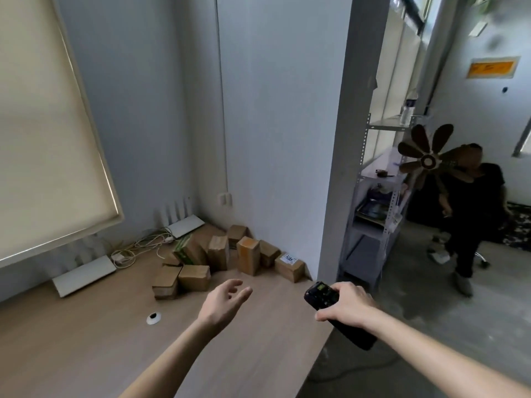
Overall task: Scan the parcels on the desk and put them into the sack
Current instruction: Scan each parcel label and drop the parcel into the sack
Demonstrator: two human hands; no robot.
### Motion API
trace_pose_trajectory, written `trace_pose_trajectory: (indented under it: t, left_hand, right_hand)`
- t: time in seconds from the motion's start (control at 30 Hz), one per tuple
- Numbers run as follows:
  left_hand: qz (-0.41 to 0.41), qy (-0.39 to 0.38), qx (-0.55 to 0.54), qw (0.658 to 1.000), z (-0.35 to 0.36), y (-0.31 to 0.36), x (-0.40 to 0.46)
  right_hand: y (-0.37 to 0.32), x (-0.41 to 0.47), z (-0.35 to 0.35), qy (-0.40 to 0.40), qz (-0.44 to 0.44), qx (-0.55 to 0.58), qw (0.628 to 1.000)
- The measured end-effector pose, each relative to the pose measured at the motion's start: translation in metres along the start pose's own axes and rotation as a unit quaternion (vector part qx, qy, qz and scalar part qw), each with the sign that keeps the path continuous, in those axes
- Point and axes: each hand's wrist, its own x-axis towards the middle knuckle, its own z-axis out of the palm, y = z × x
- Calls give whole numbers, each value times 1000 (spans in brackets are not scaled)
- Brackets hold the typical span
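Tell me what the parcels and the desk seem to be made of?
Parcels: brown cardboard, matte, some seemingly wrapped in glossy tape; one bears a white label. Desk: pale wood or wood-look laminate, going by its faint grain; which, I cannot tell.

brown cardboard parcels, one green-printed, pale wood desk, black scanner, cream blind, grey-white walls

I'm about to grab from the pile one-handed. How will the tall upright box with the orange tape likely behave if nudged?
The orange-taped box stands on a narrow end, so it may tip. It looks like stiff, taped cardboard, so it should keep its shape. The open left hand could probably grasp it alone; its weight can't be judged.
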Motion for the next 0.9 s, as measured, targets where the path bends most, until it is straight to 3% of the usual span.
trace_pose_trajectory:
  t: [0.2,0.4,0.7,0.9]
  left_hand:
    - [22,-17,27,999,17,-7,114]
    - [-13,-45,12,999,47,-24,198]
    - [-111,-79,-12,991,120,-60,334]
    - [-122,-65,-1,990,187,-85,423]
  right_hand:
    - [-16,103,-9,7,25,8,1000]
    - [-11,193,9,-14,51,37,998]
    - [22,356,73,-83,75,74,991]
    - [44,455,123,-99,94,106,985]
